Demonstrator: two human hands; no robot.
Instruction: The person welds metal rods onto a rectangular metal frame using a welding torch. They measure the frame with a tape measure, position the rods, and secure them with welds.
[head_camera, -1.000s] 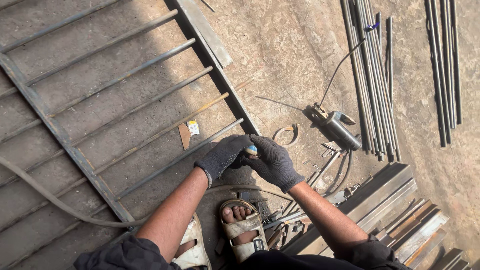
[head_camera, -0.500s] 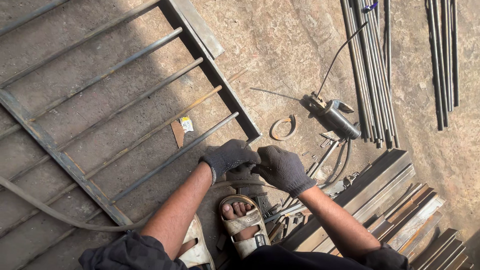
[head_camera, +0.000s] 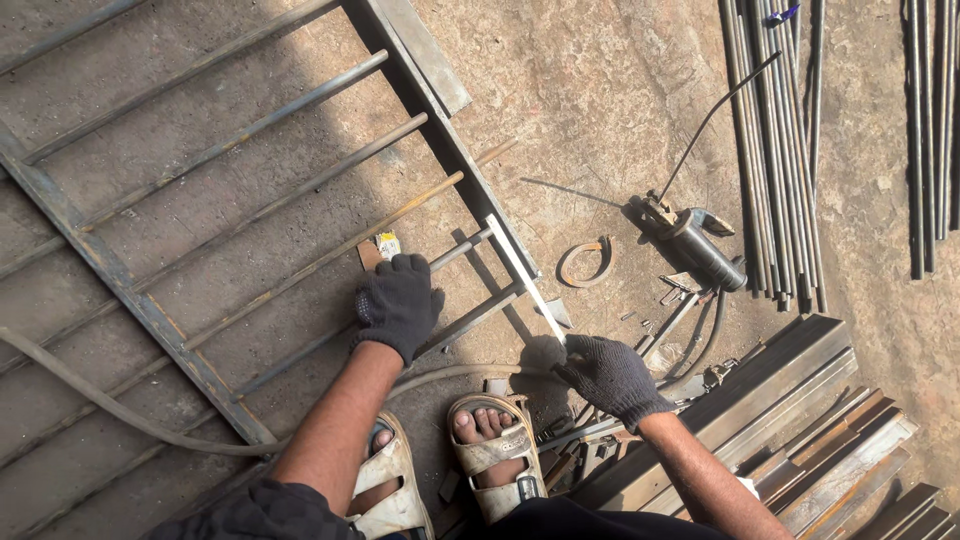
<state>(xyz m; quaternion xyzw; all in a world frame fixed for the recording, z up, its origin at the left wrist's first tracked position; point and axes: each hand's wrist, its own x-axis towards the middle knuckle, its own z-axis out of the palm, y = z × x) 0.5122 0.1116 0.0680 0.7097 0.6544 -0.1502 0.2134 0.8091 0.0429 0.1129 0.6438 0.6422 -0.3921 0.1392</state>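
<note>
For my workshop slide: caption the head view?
Gloved left hand presses a metal grille; right hand holds a thin strip.

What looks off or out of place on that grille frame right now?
One thing: a flat metal strip, held at its near end by the right hand, lies slanted across the metal grille frame edge, not in line with the bars. The left hand presses on a short bar. Nothing looks spilled or broken.
</note>
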